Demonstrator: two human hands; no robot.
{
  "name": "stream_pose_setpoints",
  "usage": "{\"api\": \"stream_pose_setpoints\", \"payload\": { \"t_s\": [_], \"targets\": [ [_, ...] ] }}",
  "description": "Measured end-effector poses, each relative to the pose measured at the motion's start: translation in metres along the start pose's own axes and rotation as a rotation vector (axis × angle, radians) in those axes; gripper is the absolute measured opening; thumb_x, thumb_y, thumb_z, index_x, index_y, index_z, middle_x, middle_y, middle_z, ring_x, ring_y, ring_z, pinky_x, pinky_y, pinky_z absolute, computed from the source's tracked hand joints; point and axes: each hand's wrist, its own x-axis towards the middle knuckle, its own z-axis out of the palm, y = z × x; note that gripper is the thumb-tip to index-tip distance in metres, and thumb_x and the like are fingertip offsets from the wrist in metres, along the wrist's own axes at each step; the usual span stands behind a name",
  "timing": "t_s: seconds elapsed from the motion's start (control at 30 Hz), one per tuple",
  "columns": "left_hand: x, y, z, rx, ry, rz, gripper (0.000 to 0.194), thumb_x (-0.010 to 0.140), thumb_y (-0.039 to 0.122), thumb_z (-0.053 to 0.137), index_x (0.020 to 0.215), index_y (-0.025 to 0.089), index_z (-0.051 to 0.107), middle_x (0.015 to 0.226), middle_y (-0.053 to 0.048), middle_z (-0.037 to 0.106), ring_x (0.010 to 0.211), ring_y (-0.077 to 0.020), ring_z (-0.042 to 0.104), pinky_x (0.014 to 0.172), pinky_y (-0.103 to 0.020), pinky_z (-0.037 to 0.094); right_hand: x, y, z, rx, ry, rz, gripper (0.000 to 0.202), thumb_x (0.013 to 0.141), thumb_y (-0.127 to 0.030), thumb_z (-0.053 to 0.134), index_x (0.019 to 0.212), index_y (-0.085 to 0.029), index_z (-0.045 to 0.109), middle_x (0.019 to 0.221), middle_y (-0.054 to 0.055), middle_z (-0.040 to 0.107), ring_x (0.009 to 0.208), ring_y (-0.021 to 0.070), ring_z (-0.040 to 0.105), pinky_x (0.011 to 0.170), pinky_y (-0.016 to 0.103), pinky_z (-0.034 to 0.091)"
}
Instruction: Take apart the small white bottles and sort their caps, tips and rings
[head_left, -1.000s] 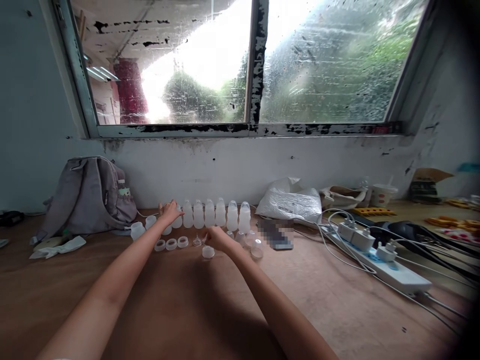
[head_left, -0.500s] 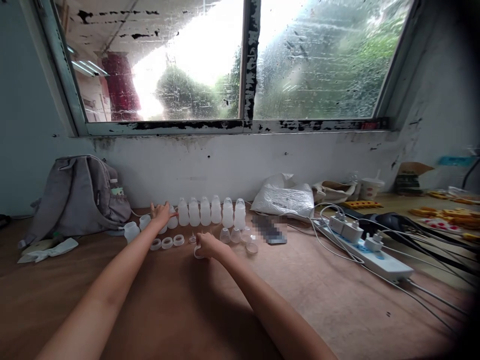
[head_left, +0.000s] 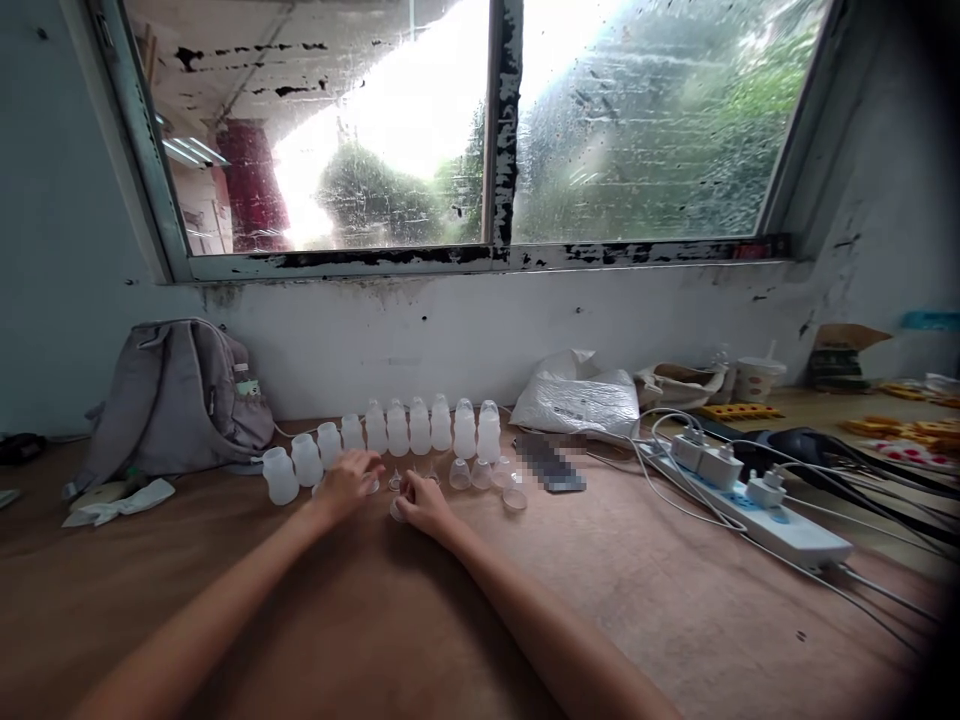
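My right hand (head_left: pixel 424 503) is closed on a white bottle collar ring (head_left: pixel 397 511), low over the table in the middle. To its left my left hand (head_left: pixel 351 484) is open, its fingers reaching over other white collar rings and hiding most of them. Just beyond my right fingertips stands a small clear bottle teat (head_left: pixel 395 481). Behind the hands runs a row of frosted baby bottles; the ones on the right, such as this capped bottle (head_left: pixel 420 428), wear clear domed caps. Toward the left end an uncapped bottle (head_left: pixel 280 477) stands with others like it. Clear caps (head_left: pixel 460 474) sit right of my right hand.
A grey backpack (head_left: pixel 187 400) leans on the wall at the left, with a white tissue (head_left: pixel 124 502) before it. A silvery plastic bag (head_left: pixel 577 397) lies at the back right, near a partly blurred phone (head_left: pixel 562 470). A power strip (head_left: pixel 787 533) with plugs and cables occupies the right.
My left hand has come back from the bottles, moving right and nearer to me, over the collar rings. My right hand stays near the same spot with its ring. The view has shifted slightly.
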Motion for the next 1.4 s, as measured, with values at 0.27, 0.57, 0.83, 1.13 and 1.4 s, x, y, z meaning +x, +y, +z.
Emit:
{"api": "stream_pose_setpoints", "payload": {
  "t_s": [0.27, 0.57, 0.83, 1.13, 1.4],
  "targets": [
    [-0.072, 0.021, 0.014, -0.442, -0.033, -0.06, 0.034, 0.073, 0.036, 0.053, 0.104, 0.025, 0.054, 0.105, -0.008, 0.054, 0.103, -0.0272, 0.042, 0.095, -0.041, 0.023, -0.001, -0.007, 0.001, 0.152, -0.036, -0.05, 0.016, 0.069, -0.012, 0.037, 0.076, -0.019, 0.05, 0.066, -0.001, 0.054, 0.063, 0.0115, 0.048, 0.06, 0.019, 0.034],
    [-0.07, 0.023, 0.001, -0.1, -0.219, 0.204, 0.052, 0.08, 0.034, 0.043, 0.128, 0.027, 0.025, 0.131, -0.004, 0.035, 0.119, -0.0197, 0.031, 0.099, -0.038, 0.026, -0.002, -0.003, 0.013, 0.158, 0.031, -0.073, 0.015, 0.072, -0.011, 0.036, 0.077, -0.019, 0.047, 0.066, 0.0, 0.053, 0.062, 0.0121, 0.047, 0.06, 0.02, 0.033],
    [-0.071, 0.027, 0.001, -0.097, -0.163, 0.176, 0.026, 0.082, 0.031, 0.04, 0.105, 0.021, 0.043, 0.103, -0.005, 0.052, 0.096, -0.0175, 0.049, 0.084, -0.033, 0.04, 0.001, -0.006, 0.02, 0.461, 0.048, 0.071, 0.011, 0.062, -0.01, 0.034, 0.067, -0.02, 0.039, 0.055, -0.004, 0.045, 0.051, 0.0101, 0.043, 0.051, 0.02, 0.034],
    [-0.07, 0.02, -0.003, 0.169, -0.109, 0.158, 0.02, 0.079, 0.035, 0.042, 0.071, 0.019, 0.05, 0.088, -0.005, 0.052, 0.083, -0.0187, 0.049, 0.075, -0.032, 0.039, 0.001, -0.004, 0.015, 0.39, 0.17, 0.114, 0.015, 0.058, -0.011, 0.042, 0.069, -0.018, 0.048, 0.062, -0.003, 0.044, 0.051, 0.0084, 0.042, 0.05, 0.02, 0.035],
    [-0.067, -0.029, -0.023, 0.318, -0.033, -0.091, 0.015, 0.071, 0.034, 0.048, 0.076, 0.02, 0.048, 0.08, -0.004, 0.053, 0.079, -0.0206, 0.049, 0.068, -0.032, 0.036, 0.002, -0.001, 0.018, 0.117, 0.089, 0.061, 0.028, 0.059, -0.004, 0.044, 0.08, -0.016, 0.058, 0.073, 0.002, 0.049, 0.063, 0.0105, 0.047, 0.063, 0.022, 0.039]
  ]
}}
